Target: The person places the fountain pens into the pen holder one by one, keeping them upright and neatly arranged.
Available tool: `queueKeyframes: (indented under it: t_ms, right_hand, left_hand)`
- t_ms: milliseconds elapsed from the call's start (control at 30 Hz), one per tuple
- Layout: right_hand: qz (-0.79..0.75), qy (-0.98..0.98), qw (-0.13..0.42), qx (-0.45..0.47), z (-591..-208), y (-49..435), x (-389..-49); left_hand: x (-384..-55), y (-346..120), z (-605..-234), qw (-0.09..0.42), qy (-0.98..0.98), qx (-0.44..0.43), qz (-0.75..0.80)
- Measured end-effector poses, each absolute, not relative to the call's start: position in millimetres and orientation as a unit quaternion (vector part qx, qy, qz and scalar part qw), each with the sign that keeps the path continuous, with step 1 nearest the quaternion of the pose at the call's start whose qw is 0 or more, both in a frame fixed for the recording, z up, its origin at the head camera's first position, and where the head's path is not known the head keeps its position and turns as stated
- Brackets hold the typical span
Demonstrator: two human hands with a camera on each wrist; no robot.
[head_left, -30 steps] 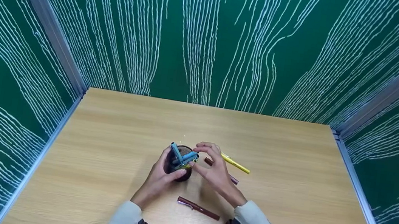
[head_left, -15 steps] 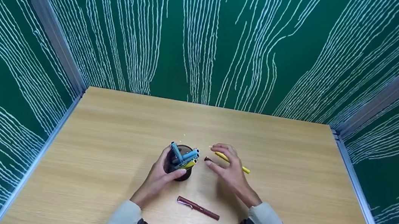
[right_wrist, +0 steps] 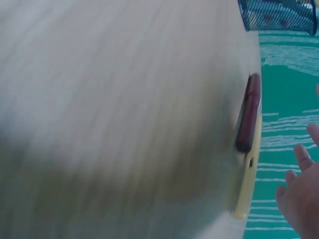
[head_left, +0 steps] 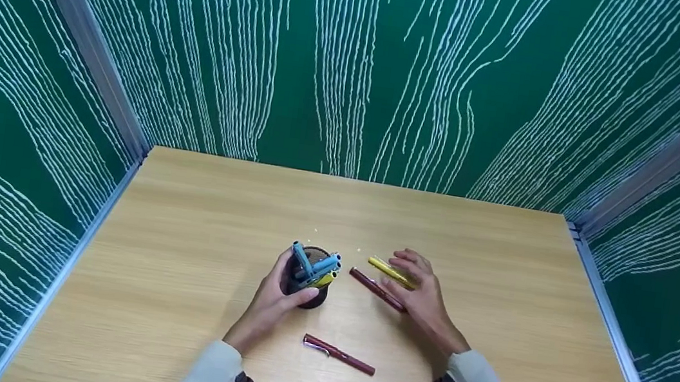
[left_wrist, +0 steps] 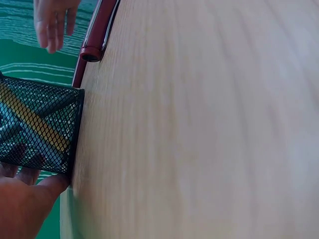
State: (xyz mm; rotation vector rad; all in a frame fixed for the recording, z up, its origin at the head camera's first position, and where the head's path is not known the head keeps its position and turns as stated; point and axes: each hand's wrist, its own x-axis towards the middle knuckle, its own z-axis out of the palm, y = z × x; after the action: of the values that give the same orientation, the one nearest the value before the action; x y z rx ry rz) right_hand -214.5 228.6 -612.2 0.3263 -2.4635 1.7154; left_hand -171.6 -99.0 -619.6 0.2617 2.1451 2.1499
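Note:
My left hand (head_left: 271, 306) grips a black mesh pen cup (left_wrist: 42, 124) standing on the table, thumb on its near side. Blue pens (head_left: 303, 256) and a yellow pen (head_left: 324, 279) lean in the cup. To the right, my right hand (head_left: 424, 299), fingers relaxed and spread, hovers at a loose yellow pen (head_left: 384, 268), covering part of it. In the right wrist view this hand (right_wrist: 304, 194) appears apart from the pens. Just beside the yellow pen lies a dark red pen (head_left: 372, 285).
Another dark red pen (head_left: 338, 354), with a silver clip, lies nearer me on the wooden table (head_left: 213, 221). Green walls (head_left: 291, 113) with white wavy lines enclose the back and sides of the table.
My right hand has moved away from the cup, to the right, over the loose pens. It uncovers the far dark red pen. My left hand has stayed on the cup.

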Motion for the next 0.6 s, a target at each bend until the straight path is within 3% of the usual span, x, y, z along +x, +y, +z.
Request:
queueKeyframes:
  t_ms: [600]
  right_hand:
    - [0.545,-0.832,0.039,0.098,-632,258,-221]
  left_hand:
    - [-173,-100,-622,0.047,0.703,0.083,0.705]
